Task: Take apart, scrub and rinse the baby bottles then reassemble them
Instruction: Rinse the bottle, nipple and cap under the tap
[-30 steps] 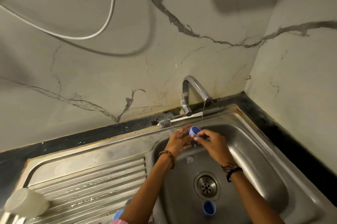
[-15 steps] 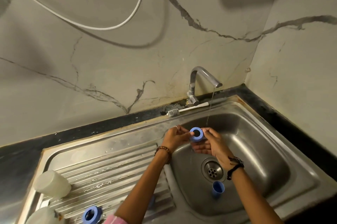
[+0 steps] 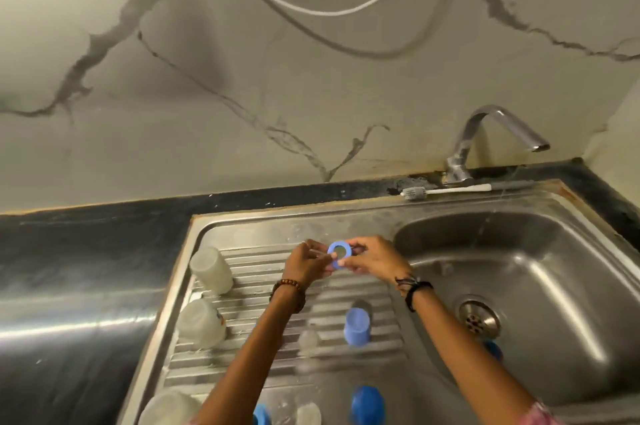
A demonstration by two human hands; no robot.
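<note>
We're holding a blue collar ring (image 3: 339,253) over the ribbed drainboard (image 3: 263,289), near its back edge. Left hand (image 3: 306,263) and right hand (image 3: 372,260) both pinch it, grip clamped on opposite sides of the rim, hole facing us. Something pale and thin sits at the left fingertips, possibly a teat; too blurred to tell.

Progress, judged from the layout: disassembly looks done. 3 translucent bottle bodies lie on the drainboard's left side: 1 at the back (image 3: 211,270), 1 in the middle (image 3: 201,322), 1 at the near edge (image 3: 166,407). A blue cap (image 3: 356,326) stands mid-drainboard with a clear teat (image 3: 308,338) just beside it; more blue parts (image 3: 367,404) at the bottom edge. 1 blue piece (image 3: 493,348) is in the basin (image 3: 554,272) near the drain (image 3: 479,319). No bottle reassembled yet, so we put it at late rinse or early reassembly.

Tap (image 3: 498,128) shows no stream. Bottle brush (image 3: 450,189) lies on the sink's back ledge. Steel sink set in a dark tabletop (image 3: 86,251); marble-look wall (image 3: 242,78) behind, white hose (image 3: 325,11) looping across it, corner at right.
</note>
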